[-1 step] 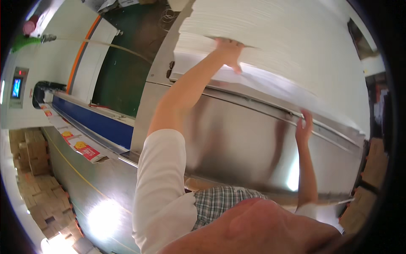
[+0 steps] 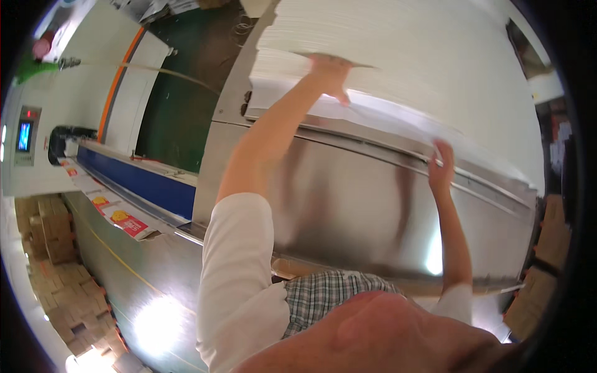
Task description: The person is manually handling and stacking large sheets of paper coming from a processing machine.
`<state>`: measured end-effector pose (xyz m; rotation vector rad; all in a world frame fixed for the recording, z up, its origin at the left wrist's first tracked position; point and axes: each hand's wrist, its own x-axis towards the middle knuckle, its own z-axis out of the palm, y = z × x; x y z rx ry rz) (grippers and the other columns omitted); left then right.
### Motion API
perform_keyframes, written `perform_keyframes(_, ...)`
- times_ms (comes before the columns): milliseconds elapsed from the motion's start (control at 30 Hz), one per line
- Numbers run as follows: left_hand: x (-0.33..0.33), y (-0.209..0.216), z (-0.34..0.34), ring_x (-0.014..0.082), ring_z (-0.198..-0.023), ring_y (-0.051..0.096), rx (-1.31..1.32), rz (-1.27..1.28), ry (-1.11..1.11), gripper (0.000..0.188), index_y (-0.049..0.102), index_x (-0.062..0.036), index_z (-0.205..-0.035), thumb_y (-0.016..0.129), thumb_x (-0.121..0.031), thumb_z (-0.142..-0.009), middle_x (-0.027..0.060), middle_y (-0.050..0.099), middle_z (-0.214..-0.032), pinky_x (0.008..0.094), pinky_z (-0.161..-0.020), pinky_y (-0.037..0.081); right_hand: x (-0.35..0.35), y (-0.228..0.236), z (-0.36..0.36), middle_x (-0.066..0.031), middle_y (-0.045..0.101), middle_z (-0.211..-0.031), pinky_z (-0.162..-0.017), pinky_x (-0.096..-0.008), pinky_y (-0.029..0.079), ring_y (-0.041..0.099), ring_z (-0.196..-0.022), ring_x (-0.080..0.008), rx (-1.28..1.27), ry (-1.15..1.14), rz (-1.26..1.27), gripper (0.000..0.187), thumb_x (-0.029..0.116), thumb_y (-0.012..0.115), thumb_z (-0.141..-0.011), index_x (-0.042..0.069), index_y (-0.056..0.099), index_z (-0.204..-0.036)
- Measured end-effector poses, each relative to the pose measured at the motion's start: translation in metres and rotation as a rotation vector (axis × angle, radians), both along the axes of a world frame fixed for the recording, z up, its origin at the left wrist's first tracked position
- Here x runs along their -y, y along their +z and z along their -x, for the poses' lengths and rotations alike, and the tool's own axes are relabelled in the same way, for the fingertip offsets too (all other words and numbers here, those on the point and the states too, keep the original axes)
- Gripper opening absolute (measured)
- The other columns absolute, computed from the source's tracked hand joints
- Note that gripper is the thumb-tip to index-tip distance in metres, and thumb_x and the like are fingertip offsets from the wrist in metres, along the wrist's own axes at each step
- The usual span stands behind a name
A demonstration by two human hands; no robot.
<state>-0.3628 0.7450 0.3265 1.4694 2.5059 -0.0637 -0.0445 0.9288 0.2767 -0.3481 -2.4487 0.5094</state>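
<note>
A tall stack of white paper sheets (image 2: pixel 398 81) fills the upper right, its layered edge facing me. My left hand (image 2: pixel 329 74) reaches into a narrow gap in that edge. Its fingertips are hidden between the sheets and its thumb lies lower down, with a thick bundle of sheets in its grasp. Farther right, my right hand (image 2: pixel 441 165) is at the bottom front edge of the stack, just above a metal rail (image 2: pixel 485 191). Its fingers are curled and slightly blurred. Something thin and pale shows beside them, too small to name.
A shiny steel panel (image 2: pixel 348 205) stands between me and the stack. On the left are a blue strip (image 2: pixel 137 171) with red-and-white printed sheets (image 2: pixel 127 222) along it and a white machine with a small screen (image 2: pixel 25 135). Brown cartons (image 2: pixel 68 289) are piled at lower left.
My right hand has moved a little up and to the left along the stack's lower edge. The left hand stays in the gap, shifted only slightly with the view.
</note>
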Motion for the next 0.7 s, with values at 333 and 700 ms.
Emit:
perform_keyframes(333, -0.028, 0.006, -0.052, 0.032, -0.124, 0.031, -0.072, 0.07, 0.125, 0.097, 0.033, -0.0217, -0.132, 0.076, -0.047, -0.05, 0.0064, 0.036, -0.135, 0.062, -0.097, 0.016, -0.022, 0.033, 0.172, -0.0152, 0.056, -0.108, -0.088, -0.0401, 0.038, 0.05, -0.103, -0.0313, 0.278, 0.259, -0.087, 0.045, 0.04, 0.044, -0.087, 0.004, 0.051, -0.112)
perform_keyframes(700, -0.042, 0.021, -0.053, 0.0327, -0.129, 0.023, -0.074, 0.546, 0.568, 0.11, 0.017, -0.0092, -0.137, 0.08, -0.019, -0.047, 0.0086, 0.024, -0.141, 0.0663, -0.095, 0.022, -0.372, 0.065, -0.117, -0.0113, 0.051, -0.12, -0.091, -0.0432, 0.037, 0.047, -0.111, -0.0301, 0.957, -0.113, -0.091, 0.072, 0.061, 0.056, -0.069, 0.013, 0.047, -0.121)
